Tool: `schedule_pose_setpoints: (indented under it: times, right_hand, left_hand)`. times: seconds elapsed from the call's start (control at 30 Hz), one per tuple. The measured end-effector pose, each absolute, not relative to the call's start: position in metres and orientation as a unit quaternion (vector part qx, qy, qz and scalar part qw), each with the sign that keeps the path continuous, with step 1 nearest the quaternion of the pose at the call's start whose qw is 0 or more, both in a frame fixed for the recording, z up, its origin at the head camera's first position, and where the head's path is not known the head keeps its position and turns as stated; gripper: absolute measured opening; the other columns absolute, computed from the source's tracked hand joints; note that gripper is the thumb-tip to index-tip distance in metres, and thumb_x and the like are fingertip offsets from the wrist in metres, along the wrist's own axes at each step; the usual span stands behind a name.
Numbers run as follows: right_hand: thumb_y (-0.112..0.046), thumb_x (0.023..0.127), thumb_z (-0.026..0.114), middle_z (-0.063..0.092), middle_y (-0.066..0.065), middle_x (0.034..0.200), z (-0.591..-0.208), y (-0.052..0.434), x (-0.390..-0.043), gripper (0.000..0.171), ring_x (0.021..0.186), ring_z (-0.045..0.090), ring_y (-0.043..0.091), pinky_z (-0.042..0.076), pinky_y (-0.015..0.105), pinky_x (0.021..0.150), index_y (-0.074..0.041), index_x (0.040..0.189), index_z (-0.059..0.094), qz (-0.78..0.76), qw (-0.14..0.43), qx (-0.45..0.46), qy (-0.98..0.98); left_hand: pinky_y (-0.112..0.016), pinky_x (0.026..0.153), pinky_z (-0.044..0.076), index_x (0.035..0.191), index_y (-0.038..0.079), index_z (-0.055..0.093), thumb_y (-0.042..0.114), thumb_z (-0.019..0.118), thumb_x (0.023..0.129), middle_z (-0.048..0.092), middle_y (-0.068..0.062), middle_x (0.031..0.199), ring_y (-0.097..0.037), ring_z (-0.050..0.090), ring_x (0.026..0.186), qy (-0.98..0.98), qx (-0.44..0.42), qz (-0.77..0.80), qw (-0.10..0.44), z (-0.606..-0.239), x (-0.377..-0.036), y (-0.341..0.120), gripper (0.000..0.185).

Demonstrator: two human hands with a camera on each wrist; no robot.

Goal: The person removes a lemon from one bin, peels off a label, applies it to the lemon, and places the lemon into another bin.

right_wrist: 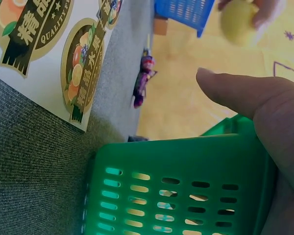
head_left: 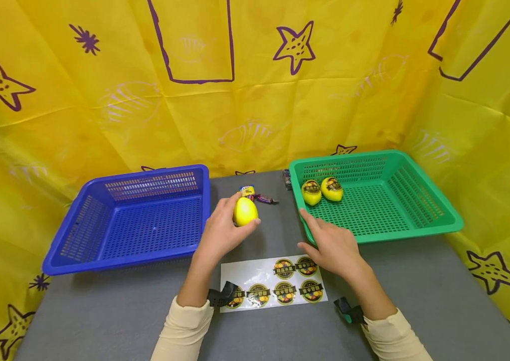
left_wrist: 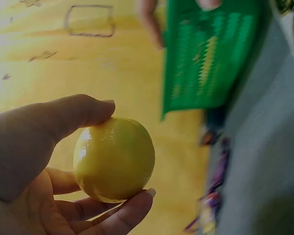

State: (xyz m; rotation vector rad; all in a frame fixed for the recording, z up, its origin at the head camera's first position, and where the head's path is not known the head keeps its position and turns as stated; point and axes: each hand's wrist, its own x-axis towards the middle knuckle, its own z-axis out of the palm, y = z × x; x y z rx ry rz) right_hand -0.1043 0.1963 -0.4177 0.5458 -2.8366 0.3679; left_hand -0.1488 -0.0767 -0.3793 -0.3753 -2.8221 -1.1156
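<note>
My left hand holds a plain yellow lemon between thumb and fingers, above the table between the two baskets. In the left wrist view the lemon shows a smooth, shiny side with no sticker. My right hand is at the near left corner of the green basket, its thumb out straight and index finger by the rim. Whether it touches the rim is hard to tell. Two lemons with round black-and-gold stickers lie inside that basket. A white sheet with several fruit stickers lies below my hands.
A blue basket stands on the left of the grey table. Small wrapped candies lie behind the held lemon. A dark packet sits against the green basket's left side. Yellow cloth hangs behind and at the sides.
</note>
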Motion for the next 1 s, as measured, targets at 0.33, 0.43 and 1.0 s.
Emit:
schedule_pose_setpoints:
  times: [0.33, 0.43, 1.0]
  right_hand:
    - [-0.046, 0.085, 0.079, 0.068, 0.014, 0.122, -0.418, 0.197, -0.105, 0.088, 0.092, 0.070, 0.031, 0.047, 0.036, 0.049, -0.013, 0.155, 0.037, 0.120, 0.114, 0.183, -0.969]
    - [-0.046, 0.085, 0.079, 0.069, 0.014, 0.120, -0.418, 0.197, -0.105, 0.088, 0.091, 0.070, 0.030, 0.047, 0.036, 0.049, -0.013, 0.155, 0.037, 0.121, 0.112, 0.183, -0.969]
    - [-0.046, 0.083, 0.080, 0.069, 0.013, 0.118, -0.417, 0.195, -0.105, 0.089, 0.089, 0.070, 0.030, 0.049, 0.039, 0.051, -0.013, 0.155, 0.038, 0.119, 0.114, 0.180, -0.970]
  left_hand:
    - [-0.049, 0.081, 0.051, 0.150, 0.006, 0.043, 0.036, 0.077, 0.087, 0.055, -0.019, 0.130, -0.034, 0.059, 0.100, -0.927, -0.144, -0.342, -0.060, -0.433, -0.169, -0.039, 0.077]
    - [-0.048, 0.082, 0.050, 0.148, 0.006, 0.044, 0.035, 0.077, 0.087, 0.056, -0.019, 0.128, -0.034, 0.059, 0.101, -0.931, -0.139, -0.331, -0.072, -0.442, -0.171, -0.037, 0.076]
    - [-0.049, 0.084, 0.050, 0.149, 0.006, 0.043, 0.035, 0.080, 0.083, 0.053, -0.020, 0.132, -0.034, 0.058, 0.104, -0.927, -0.140, -0.341, -0.068, -0.442, -0.172, -0.043, 0.081]
